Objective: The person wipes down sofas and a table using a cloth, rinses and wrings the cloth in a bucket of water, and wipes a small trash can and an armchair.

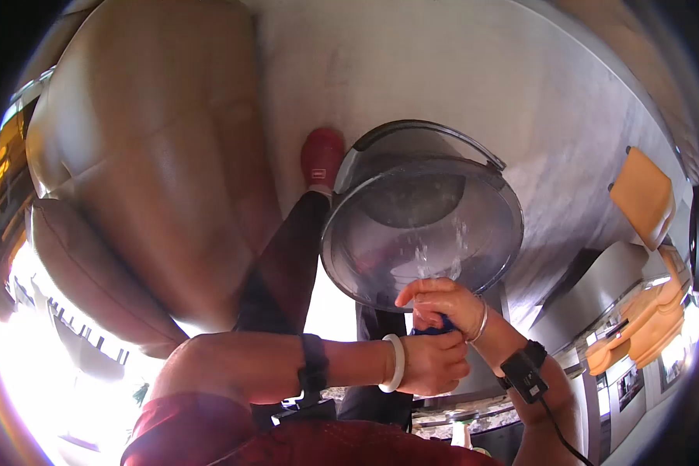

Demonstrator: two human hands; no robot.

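- Head view: a cloth [443, 325], blue and mostly hidden, is gripped between the left hand [435, 363] and the right hand [446, 307], at the near rim of the bucket [518, 225].
- The fingers of the left hand are closed in a fist on the cloth; those of the right hand are bent around its upper part, more loosely at the tips. How much cloth is enclosed cannot be told.
- Clear water [423, 256] is seen inside the bucket's near side, just beyond the right hand; it appears to be pressed from the cloth.
- As judged from this, the squeezing is under way and some water has been released; how much is left in the cloth cannot be told.
- The bucket is see-through, with its dark handle [435, 124] lying towards the far side. It appears to be supported by the floor [458, 62], though its base is not clearly shown.
- A red shoe [322, 159] is placed just left of the bucket.
- Farther left of the bucket, a brown sofa [155, 140] and a cushion [101, 272] are seen, with bright light beyond.
- Well to the right of the bucket, an orange chair [645, 194] is seen, distorted by the lens.
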